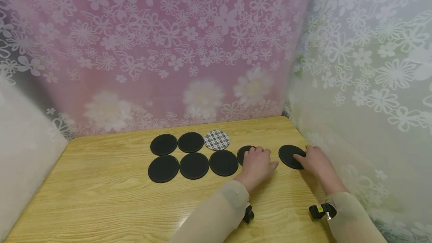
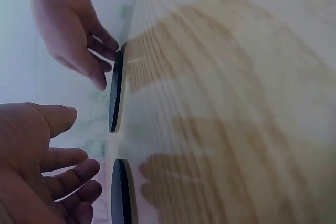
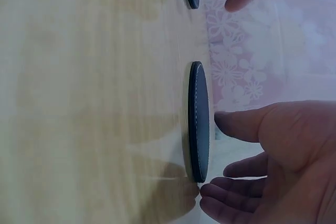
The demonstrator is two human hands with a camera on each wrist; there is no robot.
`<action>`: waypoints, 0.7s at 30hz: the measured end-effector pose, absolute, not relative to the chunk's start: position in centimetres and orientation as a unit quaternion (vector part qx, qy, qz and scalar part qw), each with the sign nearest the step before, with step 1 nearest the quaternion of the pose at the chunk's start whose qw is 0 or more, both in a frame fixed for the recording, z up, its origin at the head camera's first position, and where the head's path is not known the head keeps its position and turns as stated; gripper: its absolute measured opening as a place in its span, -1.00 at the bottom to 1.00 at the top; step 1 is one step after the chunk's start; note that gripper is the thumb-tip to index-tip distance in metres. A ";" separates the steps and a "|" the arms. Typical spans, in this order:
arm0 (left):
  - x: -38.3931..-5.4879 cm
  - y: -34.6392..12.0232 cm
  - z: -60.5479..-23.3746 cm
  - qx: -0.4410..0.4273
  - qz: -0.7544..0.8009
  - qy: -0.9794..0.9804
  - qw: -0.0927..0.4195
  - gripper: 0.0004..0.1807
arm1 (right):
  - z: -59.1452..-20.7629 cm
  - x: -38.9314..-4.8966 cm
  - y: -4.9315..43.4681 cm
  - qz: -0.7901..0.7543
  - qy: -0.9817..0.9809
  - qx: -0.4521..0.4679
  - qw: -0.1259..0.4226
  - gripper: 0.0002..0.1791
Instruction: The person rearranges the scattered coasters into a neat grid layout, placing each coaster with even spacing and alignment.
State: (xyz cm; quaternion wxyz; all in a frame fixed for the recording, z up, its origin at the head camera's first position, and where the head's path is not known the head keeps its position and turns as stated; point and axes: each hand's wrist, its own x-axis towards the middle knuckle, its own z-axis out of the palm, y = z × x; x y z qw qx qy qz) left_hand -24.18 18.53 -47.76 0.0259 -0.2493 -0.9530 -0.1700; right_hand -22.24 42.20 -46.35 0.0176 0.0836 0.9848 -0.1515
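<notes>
Two black round coasters lie near my hands in the head view. My left hand (image 1: 257, 166) hovers over the nearer coaster (image 1: 241, 156) and partly covers it, fingers loosely bent; the left wrist view shows a gap between those fingers and the coaster (image 2: 119, 192). Farther right, my right hand (image 1: 318, 164) is at the edge of a separate coaster (image 1: 288, 156). From the right wrist, its thumb is just off the stitched face of this coaster (image 3: 200, 124), with the other fingertips close by the rim. The fingers are spread rather than closed round it.
Left of my hands, two rows of flat coasters lie on the wooden table (image 1: 101, 198): several black ones (image 1: 224, 163) and a black-and-white plaid one (image 1: 217, 140) ending the back row. Flowered curtains (image 1: 202, 48) hang behind the table and along its right side.
</notes>
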 end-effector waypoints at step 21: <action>-22.5 20.3 -48.6 -0.260 -0.102 -0.960 0.014 -0.62 | -47.0 -23.0 43.9 -0.155 0.981 0.081 0.080 -0.41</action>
